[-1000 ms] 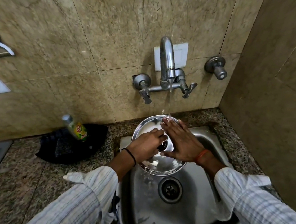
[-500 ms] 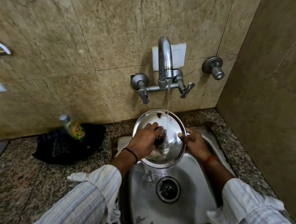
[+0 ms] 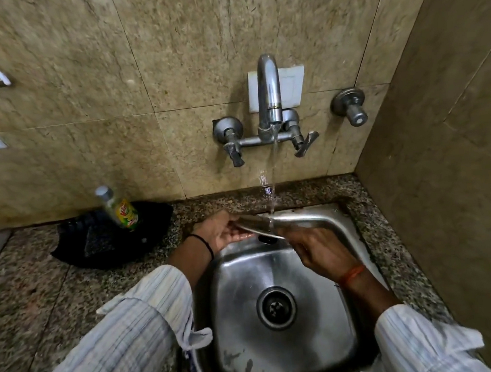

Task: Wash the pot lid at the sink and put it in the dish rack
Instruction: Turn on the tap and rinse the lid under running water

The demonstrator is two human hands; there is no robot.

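Observation:
I hold the steel pot lid (image 3: 257, 228) over the back of the steel sink (image 3: 287, 352), tilted so that I see it almost edge-on. Its black knob (image 3: 266, 239) shows just below the rim. Water from the tap (image 3: 269, 99) falls onto the lid's upper edge. My left hand (image 3: 220, 233) grips the lid's left edge, fingers curled round it. My right hand (image 3: 319, 250) holds the right edge from below, with its fingertips hidden behind the lid. No dish rack is in view.
A dish-soap bottle (image 3: 119, 211) stands on a black mat (image 3: 100, 244) on the granite counter, left of the sink. The drain (image 3: 276, 306) lies in the basin's middle. A tiled side wall (image 3: 446, 166) closes in on the right. A separate valve (image 3: 350, 106) sticks out of the back wall.
The lid has tipped from facing me to nearly edge-on and moved back under the stream. My left hand left the knob for the rim, and my right hand shifted under the edge.

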